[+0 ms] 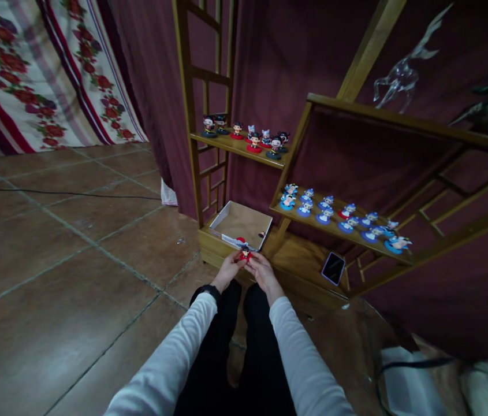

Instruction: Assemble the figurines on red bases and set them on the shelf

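Between my two hands is a small red figurine [246,253] with dark hair, held upright in front of the cardboard box. My left hand [228,269] grips it from the left, and my right hand [263,271] closes on it from the right. Just beyond them, the shallow open box [248,216] rests on the lowest shelf. Inside its near side lie a red piece and another small figurine [261,234]. Several similar figurines [254,143] on red or dark bases stand on the upper left shelf.
Several blue-and-white figurines [325,215] line the right shelf [356,238]. A phone or tablet [333,268] lies on the bottom shelf. A clear horse figure [399,81] stands on the top shelf. A black cable [62,192] crosses the tiled floor at left.
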Motion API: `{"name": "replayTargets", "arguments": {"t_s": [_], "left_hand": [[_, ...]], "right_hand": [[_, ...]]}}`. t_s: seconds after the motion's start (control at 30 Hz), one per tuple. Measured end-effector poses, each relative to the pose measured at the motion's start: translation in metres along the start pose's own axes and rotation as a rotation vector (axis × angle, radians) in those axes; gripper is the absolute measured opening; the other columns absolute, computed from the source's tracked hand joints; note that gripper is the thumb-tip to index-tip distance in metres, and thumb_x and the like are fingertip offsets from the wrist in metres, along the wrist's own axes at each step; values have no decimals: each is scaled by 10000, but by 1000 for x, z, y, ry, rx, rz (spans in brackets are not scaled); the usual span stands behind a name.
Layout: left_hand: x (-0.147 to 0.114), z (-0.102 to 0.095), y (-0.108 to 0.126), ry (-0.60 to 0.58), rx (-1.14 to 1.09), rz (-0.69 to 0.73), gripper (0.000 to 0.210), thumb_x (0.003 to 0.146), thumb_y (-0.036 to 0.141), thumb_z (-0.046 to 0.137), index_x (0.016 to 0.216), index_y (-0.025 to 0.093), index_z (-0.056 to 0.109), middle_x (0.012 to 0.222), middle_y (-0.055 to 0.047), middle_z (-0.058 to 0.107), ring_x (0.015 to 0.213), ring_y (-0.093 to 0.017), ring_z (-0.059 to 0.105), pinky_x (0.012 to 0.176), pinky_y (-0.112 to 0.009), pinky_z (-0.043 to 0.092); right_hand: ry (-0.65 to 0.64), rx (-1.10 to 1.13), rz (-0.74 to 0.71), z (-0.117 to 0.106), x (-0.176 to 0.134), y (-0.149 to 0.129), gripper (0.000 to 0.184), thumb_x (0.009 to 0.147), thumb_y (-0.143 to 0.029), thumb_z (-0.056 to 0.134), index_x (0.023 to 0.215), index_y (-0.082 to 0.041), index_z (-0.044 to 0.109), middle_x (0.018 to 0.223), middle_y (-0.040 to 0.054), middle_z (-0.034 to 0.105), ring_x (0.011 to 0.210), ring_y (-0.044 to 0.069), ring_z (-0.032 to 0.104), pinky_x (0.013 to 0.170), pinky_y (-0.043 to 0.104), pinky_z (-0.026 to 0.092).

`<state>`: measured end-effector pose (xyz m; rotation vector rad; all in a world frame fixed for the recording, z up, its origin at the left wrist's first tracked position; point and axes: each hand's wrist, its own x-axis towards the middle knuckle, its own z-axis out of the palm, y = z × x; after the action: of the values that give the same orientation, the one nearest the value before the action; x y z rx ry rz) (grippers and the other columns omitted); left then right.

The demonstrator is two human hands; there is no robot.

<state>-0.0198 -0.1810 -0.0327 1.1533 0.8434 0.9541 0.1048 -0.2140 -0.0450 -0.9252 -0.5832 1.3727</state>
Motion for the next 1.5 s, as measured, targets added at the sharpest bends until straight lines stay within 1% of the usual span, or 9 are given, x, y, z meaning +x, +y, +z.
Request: {"name": "replayTargets", "arguments": {"t_s": [0.13, 0.23, 0.37, 0.57, 0.8, 0.97, 1.17, 1.33, 1.5], "left_hand": [[-2, -3, 3, 5, -39, -39, 511, 609, 346, 751, 1050, 132, 606, 920, -75, 678, 791, -159, 609, 698, -267, 454], [-1, -4, 4, 28, -38, -66, 503, 587, 378, 770, 995, 127, 615, 889, -69, 677, 772, -152, 612, 701, -269, 452], [-1, -6, 7, -6, -69, -111, 511, 578, 393, 783, 977, 110, 636, 848, -71, 681, 716, -134, 608, 691, -263, 450], [-2, -8, 11, -74, -129, -154, 474, 601, 355, 783, 991, 115, 660, 871, -83, 689, 719, -123, 606, 689, -243, 440], [-2, -8, 9, -82, -189, -192, 441, 621, 374, 768, 967, 116, 678, 868, -85, 688, 756, -146, 613, 694, -250, 435], [1, -9, 5, -58, -202, -198, 437, 601, 332, 787, 968, 126, 672, 878, -81, 686, 746, -141, 610, 694, -250, 437], [4, -9, 1, -21, -198, -182, 437, 567, 286, 809, 945, 130, 656, 854, -62, 680, 704, -121, 600, 683, -248, 434], [3, -8, 0, 53, -188, -150, 415, 547, 280, 818, 877, 130, 616, 793, -31, 657, 679, -110, 591, 676, -252, 436], [2, -7, 0, 137, -104, -109, 422, 517, 270, 824, 815, 138, 556, 696, 12, 613, 629, -106, 571, 642, -256, 430]], "right_hand": [[-20, 10, 1, 1, 0, -1, 358, 582, -262, 765, 904, -218, 615, 917, 9, 701, 891, 173, 653, 864, 403, 503], [-23, 26, 9, 1, -1, -1, 343, 592, -245, 759, 900, -210, 612, 911, 8, 698, 882, 167, 654, 869, 398, 498], [-28, 34, 30, 1, -1, -2, 324, 603, -245, 756, 888, -206, 607, 908, 3, 697, 858, 157, 658, 862, 385, 500], [13, 37, 29, 0, 1, 0, 302, 624, -292, 747, 877, -213, 602, 842, -6, 704, 750, 123, 655, 803, 333, 517], [37, 47, 30, -1, 4, 4, 295, 593, -275, 771, 832, -220, 608, 776, -24, 695, 684, 107, 635, 774, 303, 518], [46, 52, 39, -1, 4, 4, 283, 604, -273, 767, 835, -227, 611, 765, -25, 693, 693, 112, 635, 780, 306, 511], [30, 50, 30, -1, 3, 3, 271, 626, -284, 751, 853, -220, 618, 812, -8, 704, 742, 124, 643, 808, 319, 497], [-2, 18, 31, 0, 2, 1, 304, 638, -316, 741, 909, -236, 626, 893, 3, 710, 806, 147, 652, 832, 342, 491], [5, -17, 13, -1, 3, 2, 311, 652, -340, 724, 934, -239, 640, 949, 14, 707, 841, 154, 647, 845, 349, 482]]}}
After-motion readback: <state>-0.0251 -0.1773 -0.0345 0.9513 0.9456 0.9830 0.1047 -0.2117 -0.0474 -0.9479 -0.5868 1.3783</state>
